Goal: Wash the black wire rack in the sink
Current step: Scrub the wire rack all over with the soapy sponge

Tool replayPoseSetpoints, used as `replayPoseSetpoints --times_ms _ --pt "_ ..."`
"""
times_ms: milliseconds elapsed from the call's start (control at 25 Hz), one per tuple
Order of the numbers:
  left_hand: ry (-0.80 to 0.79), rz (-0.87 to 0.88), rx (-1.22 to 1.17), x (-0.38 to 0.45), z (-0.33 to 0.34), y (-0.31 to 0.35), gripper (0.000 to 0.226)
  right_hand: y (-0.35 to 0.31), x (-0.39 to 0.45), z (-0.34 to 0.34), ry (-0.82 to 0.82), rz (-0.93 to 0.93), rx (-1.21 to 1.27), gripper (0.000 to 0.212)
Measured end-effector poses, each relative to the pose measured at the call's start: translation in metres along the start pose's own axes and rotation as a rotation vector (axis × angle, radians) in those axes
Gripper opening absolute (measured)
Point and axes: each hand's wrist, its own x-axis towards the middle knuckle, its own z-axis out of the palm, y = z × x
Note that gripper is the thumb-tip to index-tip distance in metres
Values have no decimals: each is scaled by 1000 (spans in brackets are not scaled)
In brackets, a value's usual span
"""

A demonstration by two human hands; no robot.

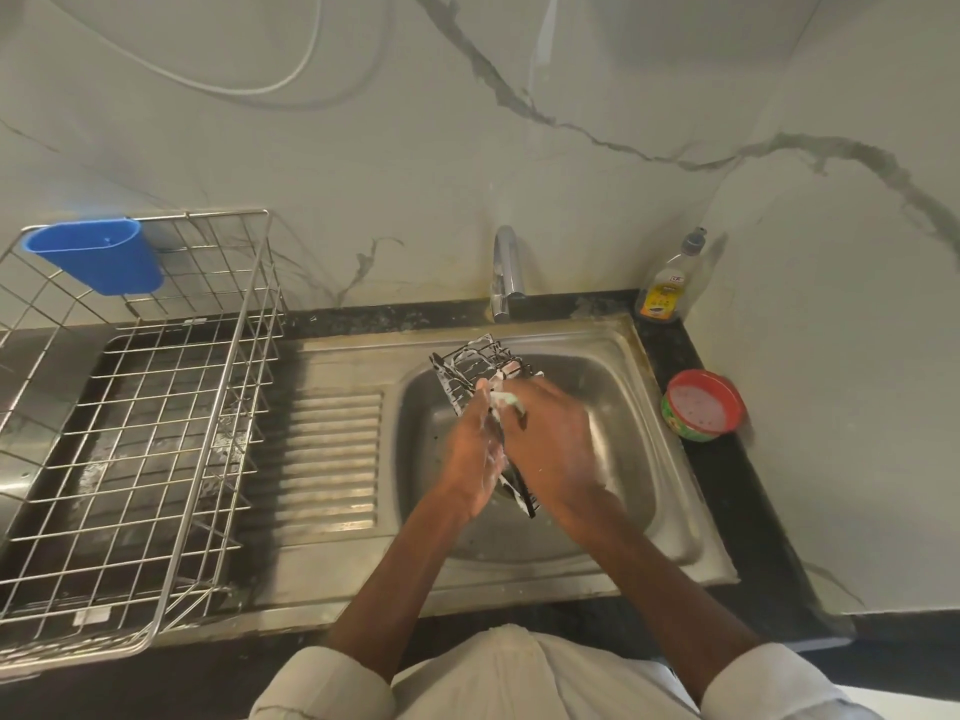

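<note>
Fingers of the right hand (545,433) curl round a pale green scrubbing pad (506,400) and press it against the black wire rack (480,368), while the left hand (475,449) grips the rack along its lower side, thumb and fingers closed on the wires, with white lather on the skin. The rack is held tilted, clear of the basin floor, over the middle of the steel sink (670,511), its far end raised toward the tap (506,267) and its near end poking out below the two hands. White suds coat most of the wires that show, so the soaping looks well advanced; how much of the part hidden under the hands is covered I cannot tell. No water appears to run from the tap, so I judge the task roughly at its midpoint: scrubbing in hand, rinsing not yet done. Left to do, as I read it, are finishing the scrub, rinsing off the foam, and probably setting the rack to drain. Beyond the basin, a red-rimmed tub of soap paste (702,405) sits on the dark counter at right, with a bottle of dish liquid (670,283) behind it in the corner. On the left, a steel drying basket (156,407) stands over the drainboard, a blue plastic cup (98,254) hooked on its back rail.
</note>
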Motion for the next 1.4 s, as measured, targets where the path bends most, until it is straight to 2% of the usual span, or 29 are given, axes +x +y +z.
replayPoseSetpoints --times_ms 80,160,240,360,440,560,600,680,760,800,880,960,1040,1120,1240,1320,1400 --pt "10 3 -40 -5 1 4 53 8 8 -3 56 10 -33 25" --pt "6 -14 -94 -10 3 7 40 20 19 -16 159 138 19 23" --pt "14 -41 -127 -10 4 7 44 21 15 -17 199 151 89 23" --pt "-21 -47 -283 1 1 6 65 12 -3 4 111 17 97 23" --pt "-61 -51 -374 0 2 11 70 26 -6 4 84 81 72 25" --pt "8 -48 -459 7 -7 8 62 44 -10 -3 30 243 -78 26" --pt "15 -52 -474 7 -9 7 63 39 -12 -1 -8 224 -103 26" --pt "53 -96 -514 7 -13 4 69 15 -11 9 -77 59 -33 25" --pt "44 -112 -540 1 -9 7 58 -2 -3 14 -126 -55 115 24" --pt "57 -101 -528 1 -9 10 52 -2 3 14 -150 -29 200 24" --pt "114 -73 -500 1 -15 15 54 12 10 11 -130 162 300 23" --pt "70 -39 -510 9 -25 12 62 36 9 8 -38 357 168 21" --pt "52 -49 -533 9 -26 9 59 49 6 8 22 445 12 23" --pt "18 -52 -509 4 -25 11 64 39 2 13 52 375 37 22" --pt "30 -81 -523 5 -19 12 65 0 2 15 0 103 213 18" --pt "63 -74 -381 -2 -8 20 76 -13 19 12 58 88 317 20" --pt "98 -69 -218 -7 6 22 94 -13 42 7 158 143 289 22"
